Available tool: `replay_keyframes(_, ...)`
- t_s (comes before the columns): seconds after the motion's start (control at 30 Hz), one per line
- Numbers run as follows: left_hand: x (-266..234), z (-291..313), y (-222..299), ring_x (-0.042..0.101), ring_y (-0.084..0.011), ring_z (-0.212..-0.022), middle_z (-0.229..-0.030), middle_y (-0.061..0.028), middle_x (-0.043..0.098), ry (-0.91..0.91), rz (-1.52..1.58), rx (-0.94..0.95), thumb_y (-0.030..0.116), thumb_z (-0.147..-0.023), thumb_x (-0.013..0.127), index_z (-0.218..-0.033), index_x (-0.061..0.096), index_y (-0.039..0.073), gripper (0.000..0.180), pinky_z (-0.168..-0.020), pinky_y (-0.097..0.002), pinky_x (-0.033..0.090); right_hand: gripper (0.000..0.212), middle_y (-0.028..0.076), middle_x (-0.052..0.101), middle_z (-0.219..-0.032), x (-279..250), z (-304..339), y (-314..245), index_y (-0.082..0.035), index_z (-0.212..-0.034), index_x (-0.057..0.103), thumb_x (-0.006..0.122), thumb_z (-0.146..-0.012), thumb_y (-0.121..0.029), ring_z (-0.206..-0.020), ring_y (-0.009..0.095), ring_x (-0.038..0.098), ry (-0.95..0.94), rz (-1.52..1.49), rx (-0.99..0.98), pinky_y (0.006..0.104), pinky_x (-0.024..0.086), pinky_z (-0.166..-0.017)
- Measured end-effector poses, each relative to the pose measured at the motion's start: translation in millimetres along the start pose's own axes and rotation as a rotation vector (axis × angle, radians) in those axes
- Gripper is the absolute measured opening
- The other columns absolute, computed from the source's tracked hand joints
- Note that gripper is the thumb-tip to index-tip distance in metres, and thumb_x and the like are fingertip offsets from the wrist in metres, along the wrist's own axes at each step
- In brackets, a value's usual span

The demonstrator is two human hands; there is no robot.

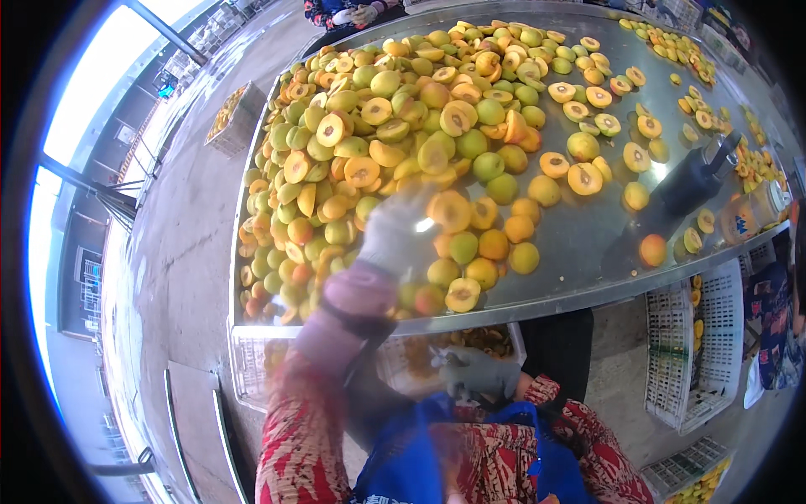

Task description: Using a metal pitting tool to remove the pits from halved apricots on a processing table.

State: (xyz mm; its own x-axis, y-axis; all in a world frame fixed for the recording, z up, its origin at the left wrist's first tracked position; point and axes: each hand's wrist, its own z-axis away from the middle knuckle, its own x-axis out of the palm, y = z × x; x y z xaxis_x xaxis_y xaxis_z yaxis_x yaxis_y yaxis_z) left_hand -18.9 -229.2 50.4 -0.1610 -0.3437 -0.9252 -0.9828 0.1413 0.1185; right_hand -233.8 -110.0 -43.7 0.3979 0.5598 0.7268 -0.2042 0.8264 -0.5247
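Note:
My left hand (395,231), in a pale glove with a pink cuff, reaches over the near side of a large heap of yellow-green stone fruit (361,172). Motion smears its fingers, and a bright glint shows beside them. Just right of the fingers is a blurred cut fruit half (449,212); whether I touch it cannot be made out. Lower down, before the table's front edge, my right hand (480,373) wears a grey glove. Its fingers are curled in, and what they hold, if anything, is hidden. Many fruits are halved, their brown centres showing.
The metal table (579,252) has a raised rim. A dark bottle-like object (693,181) and a clear jar (751,214) stand at its right. White crates (693,344) sit below right; one (243,361) is under the front edge. Another person's gloved hands (355,15) are at the far side.

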Motion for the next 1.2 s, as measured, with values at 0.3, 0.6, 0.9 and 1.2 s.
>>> replay_keyframes(0.3, 38, -30, 37, 0.062, -0.0351, -0.088, -0.099, -0.0130, 0.062, -0.307, 0.074, 0.008, 0.017, -0.080, 0.059, -0.111, 0.055, 0.012, 0.031, -0.075, -0.0427, 0.050, 0.031, 0.003, 0.056, -0.070, 0, 12, 16, -0.004, -0.116, 0.051, 0.058, -0.090, -0.018, -0.050, 0.007, 0.050, -0.069, 0.486, -0.463, 0.0208, 0.041, -0.046)
replay_keyframes(0.6, 3, 48, 5, 0.064, -0.0323, -0.088, -0.096, -0.0146, 0.066, -0.140, 0.277, -0.331, 0.030, -0.084, 0.059, -0.104, 0.067, 0.015, 0.026, -0.074, -0.0408, 0.051, 0.026, 0.004, 0.059, -0.072, 36, 28, -55, -0.008, -0.116, 0.053, 0.055, -0.093, -0.020, -0.054, 0.008, 0.054, 0.720, 0.272, -0.683, 0.0224, 0.044, -0.047)
replay_keyframes(0.9, 34, -5, 42, 0.059, -0.0329, -0.100, -0.108, -0.0156, 0.059, -0.038, 0.018, -0.160, 0.033, -0.077, 0.065, -0.115, 0.054, 0.008, 0.047, -0.083, -0.0418, 0.047, 0.026, 0.003, 0.056, -0.069, 43, 20, -6, -0.007, -0.116, 0.050, 0.053, -0.093, -0.019, -0.052, 0.010, 0.053, 0.508, -0.048, -0.480, 0.0218, 0.043, -0.046)
replay_keyframes(1.2, 1, -19, 68, 0.064, -0.0294, -0.089, -0.094, -0.0108, 0.066, -0.420, -0.027, -0.166, 0.026, -0.072, 0.068, -0.093, 0.063, 0.008, 0.028, -0.079, -0.0393, 0.049, 0.027, 0.004, 0.057, -0.068, 2, 22, -12, -0.009, -0.119, 0.049, 0.051, -0.095, -0.022, -0.050, 0.010, 0.052, 0.646, 0.456, -0.682, 0.0235, 0.043, -0.046)
